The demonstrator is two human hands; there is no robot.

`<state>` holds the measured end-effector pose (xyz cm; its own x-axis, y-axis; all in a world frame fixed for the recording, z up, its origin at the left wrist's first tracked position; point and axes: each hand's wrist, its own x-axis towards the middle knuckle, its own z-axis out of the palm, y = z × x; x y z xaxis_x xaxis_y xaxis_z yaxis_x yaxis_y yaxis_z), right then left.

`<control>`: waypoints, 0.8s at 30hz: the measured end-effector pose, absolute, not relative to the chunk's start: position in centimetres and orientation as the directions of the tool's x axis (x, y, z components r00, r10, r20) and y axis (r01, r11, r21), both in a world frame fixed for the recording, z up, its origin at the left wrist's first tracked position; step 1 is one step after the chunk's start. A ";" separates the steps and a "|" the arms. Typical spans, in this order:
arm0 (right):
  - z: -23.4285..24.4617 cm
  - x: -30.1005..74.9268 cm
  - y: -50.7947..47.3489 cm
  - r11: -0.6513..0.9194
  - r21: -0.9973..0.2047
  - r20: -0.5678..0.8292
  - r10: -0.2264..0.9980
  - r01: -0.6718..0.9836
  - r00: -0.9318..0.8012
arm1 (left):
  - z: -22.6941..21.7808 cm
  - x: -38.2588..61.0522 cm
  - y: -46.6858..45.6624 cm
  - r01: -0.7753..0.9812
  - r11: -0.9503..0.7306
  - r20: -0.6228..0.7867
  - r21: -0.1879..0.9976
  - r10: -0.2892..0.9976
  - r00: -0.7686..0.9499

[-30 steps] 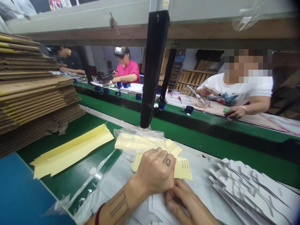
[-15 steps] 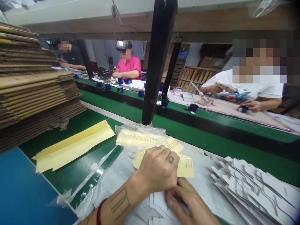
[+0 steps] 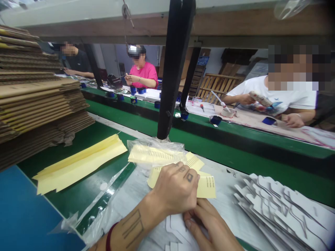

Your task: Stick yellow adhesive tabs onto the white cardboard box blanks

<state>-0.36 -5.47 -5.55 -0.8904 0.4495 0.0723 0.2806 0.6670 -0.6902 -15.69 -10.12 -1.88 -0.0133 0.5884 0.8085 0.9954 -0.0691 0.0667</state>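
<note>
My left hand [image 3: 176, 188] is closed, knuckles up, over pale yellow label sheets [image 3: 206, 185] printed with small dark text. Its fingertips are hidden, and so is whatever they hold. Just below, my right hand [image 3: 206, 226] touches it with curled fingers, above a white die-cut card [image 3: 176, 228]; what is between those fingers does not show. Behind my left hand lies a clear plastic bag [image 3: 157, 152] with more yellow labels in it.
Folded yellow sheets [image 3: 82, 164] lie to the left, near a tall cardboard stack [image 3: 39, 101]. White die-cut cards [image 3: 285, 205] are piled at right. A black post [image 3: 174, 69] stands ahead. Across the green conveyor [image 3: 235, 136], with blue cups [image 3: 216, 120], several people work.
My hands have hardly moved; the view has shifted slightly. Across the conveyor at right, a co-worker's hand has come away from a blue cup.
</note>
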 end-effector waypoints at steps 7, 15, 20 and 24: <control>-5.8 -0.3 -5.4 0.741 -0.624 0.140 0.419 0.248 -0.897 | -1.7 -15.8 -10.1 0.995 -0.068 0.806 0.074 0.591 -0.019; -5.8 -0.4 -5.1 0.689 -0.683 0.121 0.434 0.243 -0.893 | -1.9 -15.7 -10.2 0.994 -0.075 0.803 0.076 0.596 -0.016; -5.6 -0.7 -5.0 0.504 -0.802 0.030 0.570 0.320 -0.821 | -1.8 -15.8 -10.1 0.991 -0.090 0.808 0.102 0.588 -0.030; -5.1 -0.8 -4.6 0.456 -0.832 0.005 0.574 0.315 -0.819 | -1.7 -16.0 -10.0 0.989 -0.078 0.812 0.123 0.581 -0.055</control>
<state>-0.80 -4.60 -5.11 -0.8189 0.5739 0.0046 0.3152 0.4564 -0.8321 -16.03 -10.03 -1.74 -0.0551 0.5812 0.8119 0.9894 -0.0776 0.1226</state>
